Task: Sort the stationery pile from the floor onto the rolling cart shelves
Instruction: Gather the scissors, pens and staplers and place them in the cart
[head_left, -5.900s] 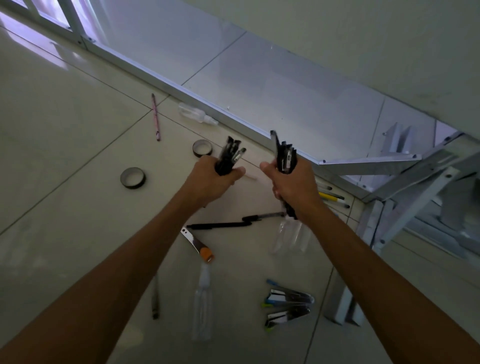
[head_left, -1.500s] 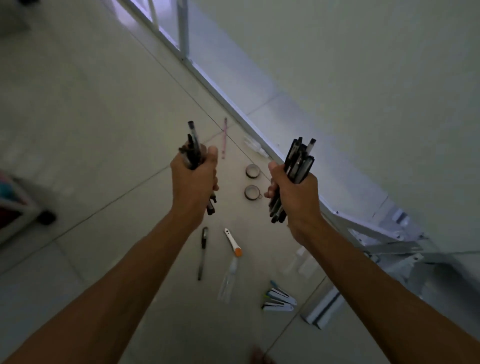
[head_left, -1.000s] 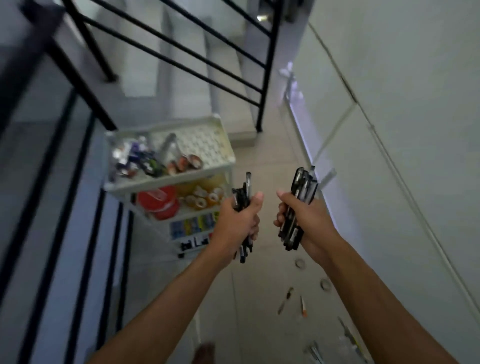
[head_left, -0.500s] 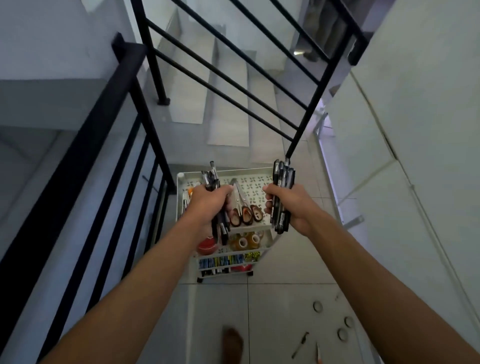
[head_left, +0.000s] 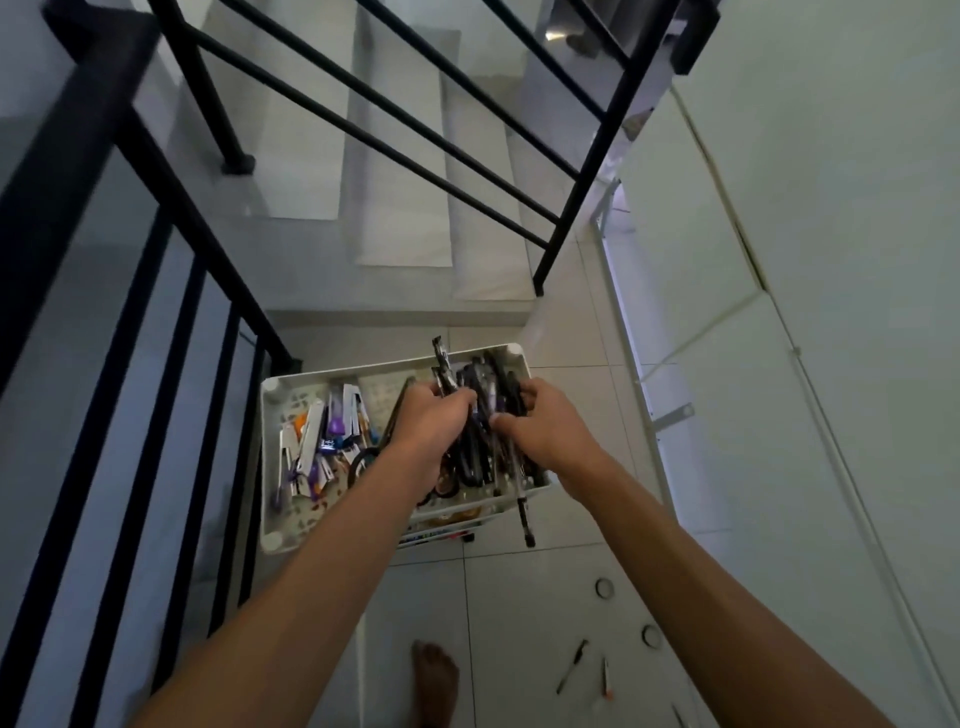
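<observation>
under both my hands, the white top shelf of the rolling cart is sitting at the foot of the stairs. my left hand is curling its fingers around a bundle of dark pens, whose tips are sticking up past my knuckles. my right hand is gripping a second bundle of pens, thumb pinching across them, just beside the left one, and the two bundles are touching over the right part of the shelf. below my right fingers one pen is hanging out over the near rim. to the left of my left fingers, staplers and cutters are lying in a heap on the shelf, with scissors near my left wrist. nearer to me than my right hand, two tape rolls and a few loose pens are lying on the floor tiles, and my bare foot is standing there. a black railing is running along the left.
</observation>
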